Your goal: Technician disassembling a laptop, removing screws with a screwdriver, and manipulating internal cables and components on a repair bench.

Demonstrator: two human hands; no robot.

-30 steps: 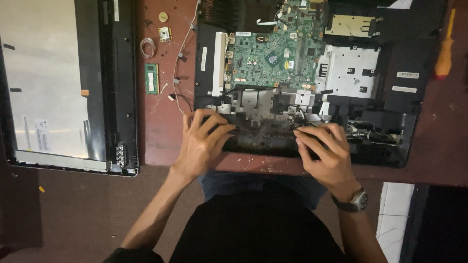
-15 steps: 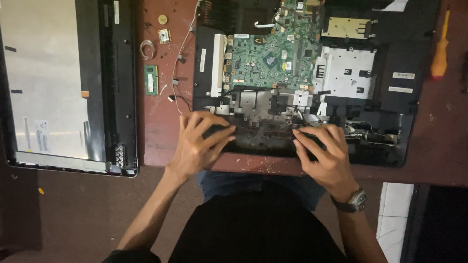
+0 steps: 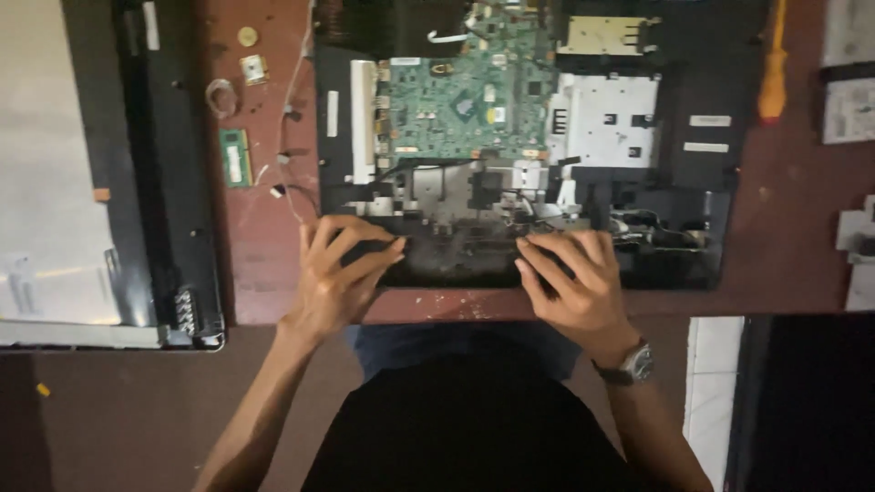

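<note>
Both the left hand [image 3: 339, 273] and right hand [image 3: 572, 282] pressed curled fingers onto the opened laptop base [image 3: 510, 164] at the table's [image 3: 784, 255] near edge, where prying unevenly might crack the plastic frame.

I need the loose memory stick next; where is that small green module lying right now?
In the head view, the green memory module lies on the reddish table, left of the opened laptop base and right of the detached screen panel.
</note>
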